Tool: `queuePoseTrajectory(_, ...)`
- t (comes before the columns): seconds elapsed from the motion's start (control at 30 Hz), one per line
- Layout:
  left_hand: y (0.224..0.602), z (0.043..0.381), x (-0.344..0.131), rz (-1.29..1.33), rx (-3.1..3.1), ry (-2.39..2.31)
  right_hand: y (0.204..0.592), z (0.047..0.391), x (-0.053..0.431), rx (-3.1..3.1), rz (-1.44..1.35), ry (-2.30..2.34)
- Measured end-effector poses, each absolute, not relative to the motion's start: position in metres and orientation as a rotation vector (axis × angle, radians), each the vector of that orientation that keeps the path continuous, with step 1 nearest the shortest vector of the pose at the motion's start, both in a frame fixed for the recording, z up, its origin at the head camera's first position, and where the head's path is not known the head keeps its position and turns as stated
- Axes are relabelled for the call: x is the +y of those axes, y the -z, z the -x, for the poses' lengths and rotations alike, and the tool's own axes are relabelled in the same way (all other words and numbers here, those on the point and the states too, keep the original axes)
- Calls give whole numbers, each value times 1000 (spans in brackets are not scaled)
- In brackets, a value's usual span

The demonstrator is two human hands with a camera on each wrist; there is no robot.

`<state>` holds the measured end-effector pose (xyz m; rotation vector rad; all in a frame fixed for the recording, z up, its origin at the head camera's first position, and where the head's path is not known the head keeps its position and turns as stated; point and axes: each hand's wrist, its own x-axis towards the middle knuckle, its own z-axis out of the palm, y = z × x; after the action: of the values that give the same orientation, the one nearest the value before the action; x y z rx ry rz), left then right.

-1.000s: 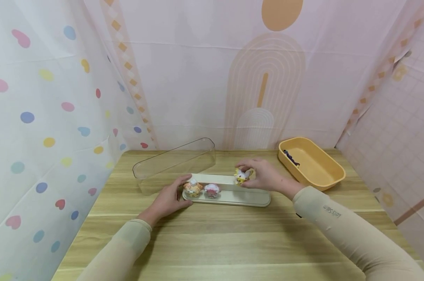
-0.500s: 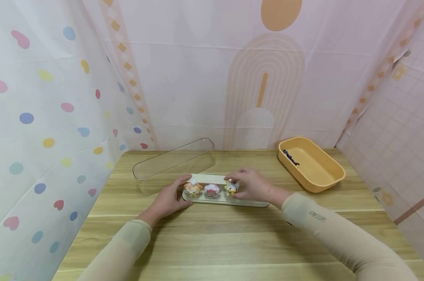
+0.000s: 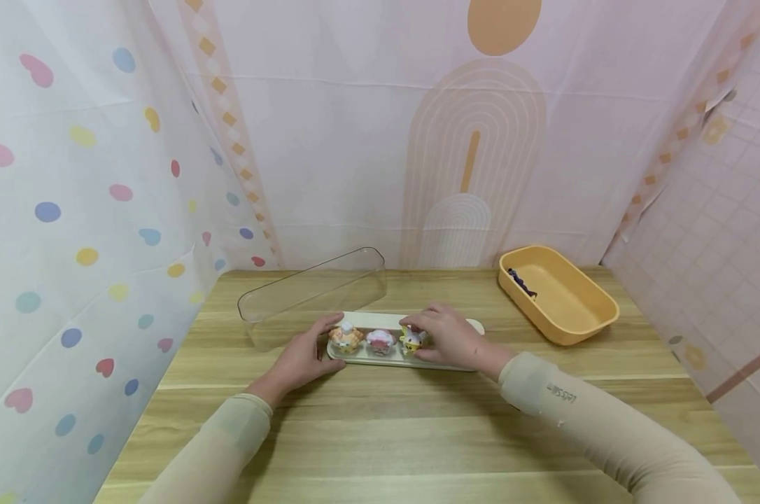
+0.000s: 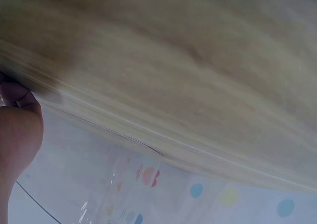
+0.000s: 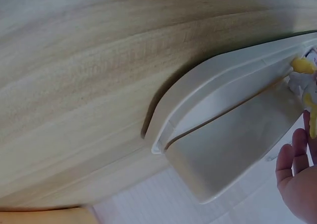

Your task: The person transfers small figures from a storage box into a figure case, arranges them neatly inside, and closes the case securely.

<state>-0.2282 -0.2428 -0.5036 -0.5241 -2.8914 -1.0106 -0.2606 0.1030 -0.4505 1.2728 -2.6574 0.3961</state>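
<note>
A long cream-white stepped base (image 3: 375, 320) lies on the table in the head view. My left hand (image 3: 298, 358) grips its left end, thumb at the front and fingers at the back. On its lower step sit a small orange figurine (image 3: 346, 338) with a white top and, beside it, a pink-and-white figurine (image 3: 380, 341). To their right, my right hand (image 3: 452, 341) pinches a yellow-and-white figurine (image 3: 411, 339) at the lower step. The right wrist view shows that figurine at the edge, near the fingers (image 5: 299, 144). Whether it touches the base is unclear.
A clear plastic cover (image 3: 317, 294) stands behind the left hand. At the back right is a yellow-orange tray (image 3: 581, 294) with a dark, slender item (image 3: 521, 283) inside. Patterned curtains (image 3: 342, 161) enclose the wooden table (image 3: 380, 434).
My right hand has carried the yellow-and-white figurine left and down, from above the base's rear step to beside the pink-and-white one. The left hand has stayed put.
</note>
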Motion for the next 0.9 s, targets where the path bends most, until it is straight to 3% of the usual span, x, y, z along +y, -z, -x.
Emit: queuePoseTrajectory(0.9, 500, 226, -242, 504, -2909, 1016, 447, 259, 103, -2730, -1248, -427)
